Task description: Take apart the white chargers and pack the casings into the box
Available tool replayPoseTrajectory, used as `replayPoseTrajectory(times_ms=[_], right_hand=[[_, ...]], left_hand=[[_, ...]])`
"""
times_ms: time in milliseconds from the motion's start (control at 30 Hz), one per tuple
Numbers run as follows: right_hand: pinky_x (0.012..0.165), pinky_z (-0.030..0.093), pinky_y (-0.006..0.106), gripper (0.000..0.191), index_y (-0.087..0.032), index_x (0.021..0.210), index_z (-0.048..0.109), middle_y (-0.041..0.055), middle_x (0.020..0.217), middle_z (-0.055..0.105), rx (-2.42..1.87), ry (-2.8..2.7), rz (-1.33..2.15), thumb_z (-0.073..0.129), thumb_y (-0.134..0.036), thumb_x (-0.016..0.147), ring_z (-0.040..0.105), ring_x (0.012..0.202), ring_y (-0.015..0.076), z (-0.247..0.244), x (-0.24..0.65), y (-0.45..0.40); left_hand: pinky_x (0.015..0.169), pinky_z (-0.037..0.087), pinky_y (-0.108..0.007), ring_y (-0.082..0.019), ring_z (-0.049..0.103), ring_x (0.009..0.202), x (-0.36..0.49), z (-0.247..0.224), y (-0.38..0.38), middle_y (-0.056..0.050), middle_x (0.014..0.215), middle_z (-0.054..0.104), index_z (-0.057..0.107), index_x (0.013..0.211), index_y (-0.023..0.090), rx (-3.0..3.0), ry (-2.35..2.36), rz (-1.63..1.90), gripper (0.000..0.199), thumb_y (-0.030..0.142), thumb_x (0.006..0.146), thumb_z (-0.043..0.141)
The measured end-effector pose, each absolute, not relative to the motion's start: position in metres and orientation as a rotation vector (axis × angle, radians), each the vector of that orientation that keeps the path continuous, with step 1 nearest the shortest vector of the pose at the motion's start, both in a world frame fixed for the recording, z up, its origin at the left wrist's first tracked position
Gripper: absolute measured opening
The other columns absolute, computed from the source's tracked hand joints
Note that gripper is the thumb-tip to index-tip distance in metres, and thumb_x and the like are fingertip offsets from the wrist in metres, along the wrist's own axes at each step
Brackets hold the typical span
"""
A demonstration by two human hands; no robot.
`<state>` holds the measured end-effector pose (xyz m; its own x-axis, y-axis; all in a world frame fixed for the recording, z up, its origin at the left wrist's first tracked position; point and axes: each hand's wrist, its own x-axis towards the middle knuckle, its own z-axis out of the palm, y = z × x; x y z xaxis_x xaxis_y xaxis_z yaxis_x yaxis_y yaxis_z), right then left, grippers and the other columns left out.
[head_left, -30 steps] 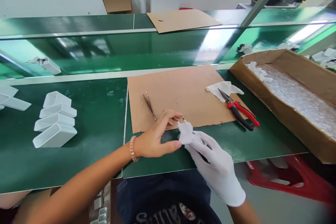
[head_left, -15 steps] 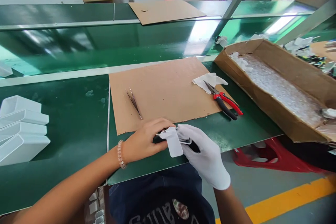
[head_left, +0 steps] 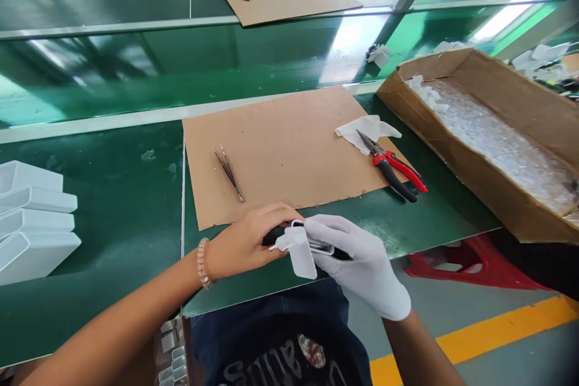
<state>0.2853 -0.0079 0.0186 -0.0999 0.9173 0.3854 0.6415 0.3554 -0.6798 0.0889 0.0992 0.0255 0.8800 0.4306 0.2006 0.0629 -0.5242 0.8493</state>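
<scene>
Gripping a black handle in the bare left hand, fingers curled over it, the person pinches a white plug and a small metal piece against it with the white-gloved right hand; the tool's end is hidden. The hands meet over the front edge of the green table, just below a cardboard sheet carrying tweezers and red-handled pliers.
</scene>
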Motion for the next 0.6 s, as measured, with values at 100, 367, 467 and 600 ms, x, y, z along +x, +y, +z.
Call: replayPoseTrajectory(times_ms=[100, 367, 467, 600], right_hand=[[0.079, 0.056, 0.021, 0.029, -0.027, 0.115, 0.066, 0.0034, 0.11, 0.068, -1.33, -1.814, 0.478, 0.064, -0.016, 0.088, 0.068, 0.094, 0.013, 0.02, 0.286, -0.006], [0.09, 0.055, 0.024, 0.036, -0.027, 0.125, 0.057, 0.0047, 0.117, 0.067, -1.333, -1.858, 0.458, 0.063, -0.019, 0.09, 0.066, 0.106, 0.0146, 0.01, 0.288, -0.008], [0.087, 0.055, 0.024, 0.033, -0.028, 0.125, 0.058, 0.0053, 0.12, 0.065, -1.34, -1.993, 0.418, 0.057, -0.02, 0.093, 0.066, 0.106, 0.015, 0.012, 0.287, -0.007], [0.073, 0.056, 0.021, 0.032, -0.03, 0.121, 0.064, 0.005, 0.117, 0.068, -1.394, -2.024, 0.271, 0.057, -0.02, 0.091, 0.069, 0.093, 0.0155, 0.02, 0.287, -0.018]], left_hand=[[0.086, 0.052, -0.032, -0.02, 0.063, 0.1, 0.089, 0.027, 0.1, -0.01, 0.114, 0.065, 0.055, 0.117, 0.019, 2.086, 0.366, 0.472, 0.03, 0.018, 0.087, 0.061], [0.081, 0.053, -0.03, -0.019, 0.064, 0.093, 0.091, 0.026, 0.1, -0.008, 0.109, 0.067, 0.058, 0.112, 0.019, 2.1, 0.403, 0.483, 0.029, 0.018, 0.084, 0.065], [0.086, 0.054, -0.033, -0.019, 0.064, 0.096, 0.089, 0.024, 0.099, -0.008, 0.11, 0.065, 0.054, 0.119, 0.02, 2.024, 0.432, 0.473, 0.041, 0.023, 0.081, 0.07], [0.098, 0.052, -0.041, -0.024, 0.06, 0.115, 0.079, 0.027, 0.107, -0.012, 0.129, 0.053, 0.036, 0.142, 0.027, 1.73, 0.352, 0.423, 0.088, 0.028, 0.068, 0.084]])
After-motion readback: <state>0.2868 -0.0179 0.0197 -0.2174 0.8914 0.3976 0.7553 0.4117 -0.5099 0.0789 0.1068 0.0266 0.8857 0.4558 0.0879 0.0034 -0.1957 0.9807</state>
